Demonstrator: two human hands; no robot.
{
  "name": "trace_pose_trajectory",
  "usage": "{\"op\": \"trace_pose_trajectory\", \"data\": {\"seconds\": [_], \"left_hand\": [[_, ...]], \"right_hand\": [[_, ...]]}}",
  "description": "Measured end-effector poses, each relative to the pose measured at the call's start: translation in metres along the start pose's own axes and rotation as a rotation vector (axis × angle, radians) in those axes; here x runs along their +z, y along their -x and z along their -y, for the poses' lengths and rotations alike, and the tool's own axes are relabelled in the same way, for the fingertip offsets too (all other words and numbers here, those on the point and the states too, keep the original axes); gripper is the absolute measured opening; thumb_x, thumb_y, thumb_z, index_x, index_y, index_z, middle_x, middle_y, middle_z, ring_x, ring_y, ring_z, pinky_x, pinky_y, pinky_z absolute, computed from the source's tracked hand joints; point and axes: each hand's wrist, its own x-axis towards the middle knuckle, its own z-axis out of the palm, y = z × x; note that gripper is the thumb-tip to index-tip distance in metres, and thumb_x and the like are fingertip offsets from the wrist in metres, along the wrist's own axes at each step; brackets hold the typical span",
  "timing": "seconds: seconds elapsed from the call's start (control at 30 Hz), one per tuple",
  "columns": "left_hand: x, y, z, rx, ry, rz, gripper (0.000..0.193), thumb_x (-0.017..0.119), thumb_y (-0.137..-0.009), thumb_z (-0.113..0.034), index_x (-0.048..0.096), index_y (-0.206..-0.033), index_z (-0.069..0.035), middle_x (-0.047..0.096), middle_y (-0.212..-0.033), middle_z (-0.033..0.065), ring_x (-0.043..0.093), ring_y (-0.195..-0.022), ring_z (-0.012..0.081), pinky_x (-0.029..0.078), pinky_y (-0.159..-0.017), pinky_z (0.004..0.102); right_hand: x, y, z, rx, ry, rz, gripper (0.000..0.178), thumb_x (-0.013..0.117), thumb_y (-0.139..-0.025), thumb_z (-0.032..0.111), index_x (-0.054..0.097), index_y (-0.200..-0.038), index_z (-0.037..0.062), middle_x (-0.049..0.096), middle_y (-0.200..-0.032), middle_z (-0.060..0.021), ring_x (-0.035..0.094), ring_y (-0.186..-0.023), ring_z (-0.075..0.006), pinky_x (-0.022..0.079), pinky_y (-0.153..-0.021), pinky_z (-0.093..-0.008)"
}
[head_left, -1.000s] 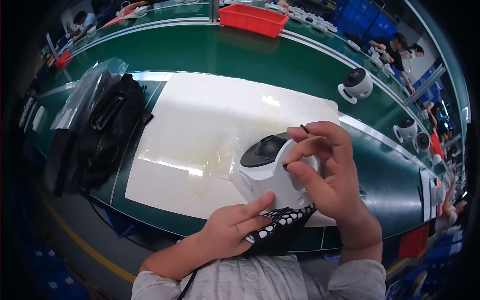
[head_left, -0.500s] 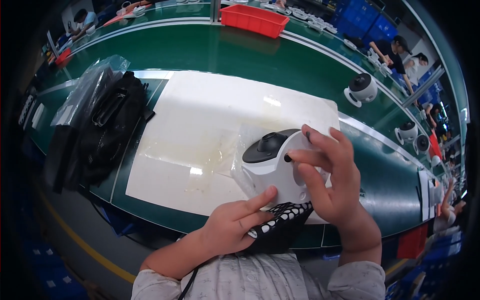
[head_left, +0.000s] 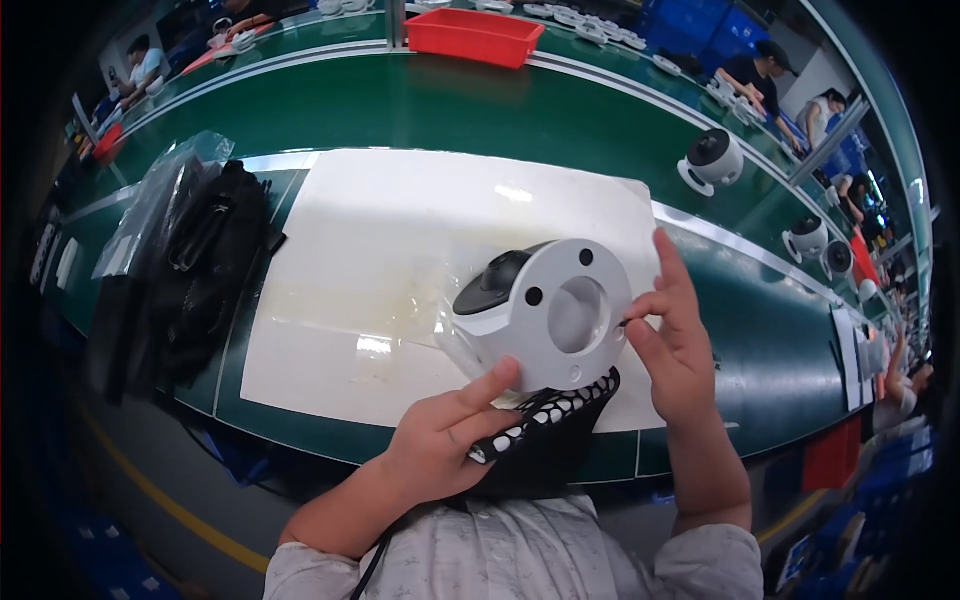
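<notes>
A white security camera [head_left: 545, 340] with a black lens part lies tilted on its side, its round base facing up toward me. Two black rubber pads [head_left: 534, 296] sit on the base ring; bare round recesses show lower and at the right. My left hand [head_left: 445, 432] grips a black sheet [head_left: 565, 418] with rows of white round spots, its extended finger touching the camera's lower edge. Beside the ring's right rim, my right hand [head_left: 672, 350] pinches a small black rubber pad [head_left: 626, 322] between thumb and finger at a recess. Clear plastic film lies under the camera.
A white board [head_left: 345, 240] covers the green table before me. Black pouches and clear bags [head_left: 215, 235] lie at left. Similar cameras [head_left: 711, 160] stand along the right on the green line, with a red bin [head_left: 475, 37] at the far side. Other people work beyond.
The camera has turned so its base ring faces me more fully. My right hand has moved from the upper pads down to the ring's right rim, with a small pad in its fingers.
</notes>
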Motion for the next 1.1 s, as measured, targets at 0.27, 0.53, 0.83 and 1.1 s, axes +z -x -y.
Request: {"op": "trace_pose_trajectory", "data": {"seconds": [0.27, 0.53, 0.83, 1.1], "left_hand": [[-0.008, 0.003, 0.012, -0.029, 0.023, 0.002, 0.024, 0.065, -0.058, -0.002, 0.06, -0.082, -0.004, 0.046, -0.121, 0.0162, 0.061, -0.072, 0.0208, 0.048, -0.059, 0.0252], [-0.009, 0.001, 0.009, -0.041, 0.037, -0.003, 0.023, 0.064, -0.058, -0.002, 0.06, -0.081, -0.003, 0.046, -0.121, 0.0164, 0.061, -0.071, 0.0209, 0.048, -0.059, 0.025], [-0.019, 0.005, 0.013, -0.019, 0.043, -0.001, 0.026, 0.065, -0.058, -0.002, 0.059, -0.083, -0.004, 0.046, -0.121, 0.0153, 0.06, -0.068, 0.0207, 0.048, -0.059, 0.026], [-0.016, 0.005, 0.021, -0.012, 0.014, 0.038, 0.027, 0.066, -0.059, -0.005, 0.06, -0.085, -0.004, 0.046, -0.121, 0.0154, 0.06, -0.069, 0.0218, 0.048, -0.06, 0.0266]], "right_hand": [[0.012, 0.003, 0.012, -0.035, 0.233, 0.008, 0.006, 0.057, -0.078, 0.009, 0.059, -0.081, 0.0053, 0.035, -0.13, -0.0191, 0.023, -0.126, -0.032, 0.021, -0.099, -0.0398], [0.012, 0.002, 0.009, 0.011, 0.074, -0.086, 0.007, 0.06, -0.075, 0.009, 0.059, -0.079, 0.0043, 0.042, -0.124, -0.0174, 0.033, -0.121, -0.0334, 0.025, -0.098, -0.04], [0.017, 0.012, 0.023, -0.275, 0.745, -0.023, 0.019, 0.06, -0.075, 0.018, 0.063, -0.089, 0.006, 0.051, -0.114, -0.0128, 0.04, -0.113, -0.031, 0.027, -0.093, -0.0411], [-0.002, 0.013, 0.005, -0.296, 0.894, 0.198, 0.038, 0.054, -0.08, 0.026, 0.052, -0.112, 0.0058, 0.048, -0.118, -0.0104, 0.04, -0.113, -0.0289, 0.027, -0.093, -0.0413]]}}
